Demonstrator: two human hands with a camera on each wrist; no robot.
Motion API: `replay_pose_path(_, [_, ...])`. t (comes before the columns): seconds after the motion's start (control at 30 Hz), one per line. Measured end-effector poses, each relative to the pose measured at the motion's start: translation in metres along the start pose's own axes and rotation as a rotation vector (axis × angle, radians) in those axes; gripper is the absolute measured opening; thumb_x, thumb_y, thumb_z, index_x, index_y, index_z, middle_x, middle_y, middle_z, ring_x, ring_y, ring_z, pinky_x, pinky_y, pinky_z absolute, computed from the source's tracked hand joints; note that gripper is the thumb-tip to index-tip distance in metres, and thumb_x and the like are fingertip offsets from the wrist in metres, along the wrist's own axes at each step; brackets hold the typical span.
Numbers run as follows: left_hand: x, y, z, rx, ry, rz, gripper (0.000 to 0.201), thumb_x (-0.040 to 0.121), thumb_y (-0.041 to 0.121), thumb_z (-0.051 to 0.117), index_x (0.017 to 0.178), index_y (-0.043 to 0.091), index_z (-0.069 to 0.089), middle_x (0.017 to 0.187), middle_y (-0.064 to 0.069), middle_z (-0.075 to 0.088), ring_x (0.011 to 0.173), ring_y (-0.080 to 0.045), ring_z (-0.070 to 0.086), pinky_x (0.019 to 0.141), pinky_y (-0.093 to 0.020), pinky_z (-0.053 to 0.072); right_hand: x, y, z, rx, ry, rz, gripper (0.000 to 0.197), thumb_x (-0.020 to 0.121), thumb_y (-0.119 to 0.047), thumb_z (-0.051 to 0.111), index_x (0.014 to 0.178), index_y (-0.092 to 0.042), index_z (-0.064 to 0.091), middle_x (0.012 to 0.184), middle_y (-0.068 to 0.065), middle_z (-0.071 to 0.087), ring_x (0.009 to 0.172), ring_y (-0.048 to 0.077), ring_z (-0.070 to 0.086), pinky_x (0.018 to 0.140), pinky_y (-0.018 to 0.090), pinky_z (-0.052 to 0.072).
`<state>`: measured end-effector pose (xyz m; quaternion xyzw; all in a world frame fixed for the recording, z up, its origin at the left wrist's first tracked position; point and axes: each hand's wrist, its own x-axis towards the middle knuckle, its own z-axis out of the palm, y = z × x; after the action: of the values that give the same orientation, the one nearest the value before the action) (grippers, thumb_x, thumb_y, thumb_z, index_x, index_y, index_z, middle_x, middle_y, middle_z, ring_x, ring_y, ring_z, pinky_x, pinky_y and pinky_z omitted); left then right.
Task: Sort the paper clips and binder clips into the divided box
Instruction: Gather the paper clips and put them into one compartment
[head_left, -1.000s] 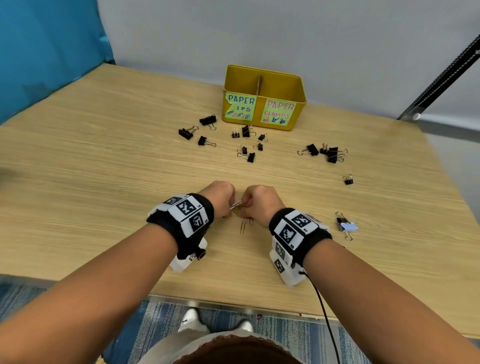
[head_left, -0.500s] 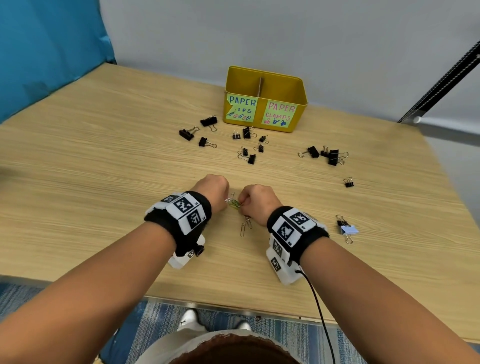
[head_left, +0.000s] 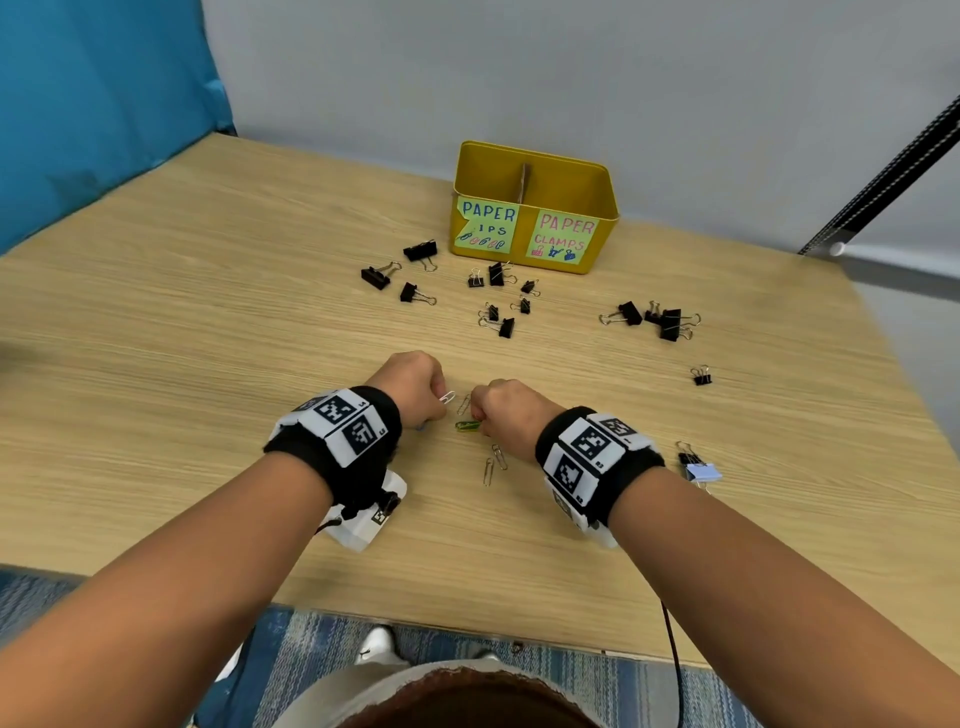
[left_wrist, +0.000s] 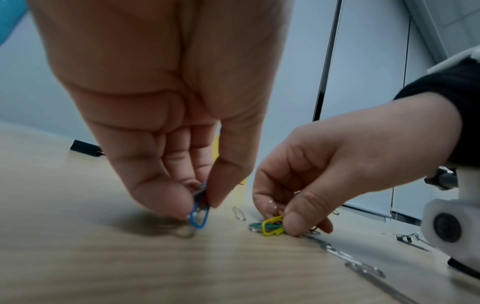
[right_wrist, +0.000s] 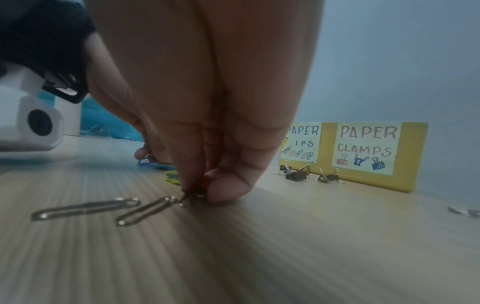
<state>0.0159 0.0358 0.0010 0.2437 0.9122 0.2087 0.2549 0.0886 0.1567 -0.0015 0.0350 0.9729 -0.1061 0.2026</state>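
Now we pinch a blue paper clip (left_wrist: 199, 214) with our left hand (head_left: 410, 387), and our right hand (head_left: 511, 410) pinches a yellow paper clip (left_wrist: 271, 225) on the table (head_left: 208, 364). Straight ahead, well apart, stands the divided box (head_left: 597, 208); its paper-clip compartment is the left one, nearer our left hand.

Matt wood-grain tabletop (head_left: 208, 364), glossy yellow metal box (head_left: 597, 192) with paper labels (head_left: 563, 236), shiny bare-wire paper clips (right_wrist: 85, 207), plastic-coated blue clip (left_wrist: 198, 216).

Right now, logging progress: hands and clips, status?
Left hand pinches blue paper clip. Right hand pinches yellow paper clip at table. Black binder clips lie before yellow divided box, unsorted.
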Motion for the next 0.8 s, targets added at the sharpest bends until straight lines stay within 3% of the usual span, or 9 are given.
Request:
replay_pose_path(0.13, [0.002, -0.003, 0.001, -0.007, 0.0, 0.001, 0.02, 0.084, 0.007, 0.059, 0.101, 0.004, 0.069, 0.094, -0.005, 0.057, 0.084, -0.016, 0.052, 0.072, -0.024, 0.043, -0.001, 0.0, 0.003, -0.08, 0.021, -0.038, 0.029, 0.095, -0.002, 0.041, 0.122, -0.001, 0.052, 0.121, 0.017, 0.054, 0.11, 0.032, 0.055, 0.087, 0.035, 0.046])
replay_pose_path(0.23, [0.002, -0.004, 0.0, -0.016, 0.014, -0.001, 0.02, 0.088, 0.012, 0.057, 0.101, 0.003, 0.07, 0.101, -0.013, 0.067, 0.083, -0.016, 0.053, 0.073, -0.025, 0.041, -0.001, 0.001, 0.007, -0.071, 0.049, -0.044, 0.028, 0.095, -0.001, 0.042, 0.121, -0.002, 0.052, 0.12, 0.017, 0.052, 0.109, 0.032, 0.055, 0.088, 0.036, 0.046])
replay_pose_path(0.37, [0.001, -0.003, -0.002, -0.038, 0.021, 0.015, 0.023, 0.091, 0.013, 0.055, 0.101, -0.002, 0.07, 0.094, -0.015, 0.066, 0.079, -0.018, 0.053, 0.07, -0.024, 0.039, 0.0, 0.005, 0.006, 0.035, 0.065, 0.001, 0.025, 0.094, -0.004, 0.046, 0.117, -0.002, 0.055, 0.12, 0.015, 0.053, 0.107, 0.03, 0.057, 0.091, 0.035, 0.048])
replay_pose_path(0.43, [0.001, -0.002, -0.002, -0.044, 0.02, 0.017, 0.023, 0.09, 0.011, 0.054, 0.103, -0.002, 0.07, 0.096, -0.015, 0.065, 0.081, -0.019, 0.053, 0.073, -0.026, 0.043, 0.001, 0.008, 0.005, 0.089, 0.075, 0.015, 0.023, 0.093, -0.003, 0.049, 0.113, -0.003, 0.058, 0.116, 0.015, 0.057, 0.106, 0.029, 0.057, 0.088, 0.031, 0.046])
replay_pose_path(0.57, [0.0, -0.003, -0.002, -0.065, 0.004, 0.008, 0.022, 0.087, 0.002, 0.054, 0.103, -0.001, 0.07, 0.107, -0.019, 0.067, 0.088, -0.026, 0.06, 0.089, -0.036, 0.054, 0.0, 0.017, 0.0, 0.265, 0.082, 0.069, 0.013, 0.089, -0.005, 0.055, 0.099, -0.005, 0.063, 0.093, 0.005, 0.055, 0.085, 0.019, 0.054, 0.077, 0.027, 0.046])
replay_pose_path(0.63, [0.003, -0.005, -0.003, -0.079, 0.009, 0.002, 0.024, 0.084, -0.005, 0.054, 0.101, 0.001, 0.07, 0.106, -0.019, 0.068, 0.087, -0.025, 0.06, 0.089, -0.039, 0.055, 0.001, 0.024, -0.006, 0.428, 0.069, 0.121, 0.007, 0.088, -0.006, 0.06, 0.083, -0.011, 0.061, 0.082, 0.002, 0.057, 0.074, 0.016, 0.057, 0.074, 0.03, 0.053])
replay_pose_path(0.67, [0.005, -0.005, -0.005, -0.094, 0.019, 0.002, 0.025, 0.083, -0.006, 0.055, 0.101, 0.001, 0.07, 0.106, -0.019, 0.068, 0.087, -0.026, 0.06, 0.089, -0.04, 0.055, 0.001, 0.029, -0.009, 0.511, 0.068, 0.148, 0.015, 0.088, -0.006, 0.061, 0.077, -0.015, 0.058, 0.076, 0.0, 0.058, 0.067, 0.015, 0.057, 0.069, 0.028, 0.055])
replay_pose_path(0.73, [0.012, -0.004, -0.012, -0.136, 0.052, 0.006, 0.026, 0.081, -0.006, 0.057, 0.104, 0.001, 0.069, 0.108, -0.019, 0.067, 0.093, -0.03, 0.064, 0.088, -0.041, 0.056, 0.004, 0.036, -0.021, 0.645, 0.086, 0.182, 0.021, 0.088, -0.005, 0.061, 0.073, -0.019, 0.055, 0.068, 0.0, 0.058, 0.058, 0.011, 0.056, 0.062, 0.022, 0.052])
replay_pose_path(0.8, [0.022, 0.0, -0.024, -0.186, 0.097, 0.014, 0.028, 0.081, -0.006, 0.059, 0.107, 0.001, 0.068, 0.106, -0.018, 0.066, 0.088, -0.03, 0.065, 0.085, -0.04, 0.057, 0.011, 0.043, -0.039, 0.713, 0.135, 0.183, 0.019, 0.088, -0.005, 0.061, 0.076, -0.018, 0.056, 0.067, 0.002, 0.059, 0.056, 0.011, 0.056, 0.065, 0.023, 0.053])
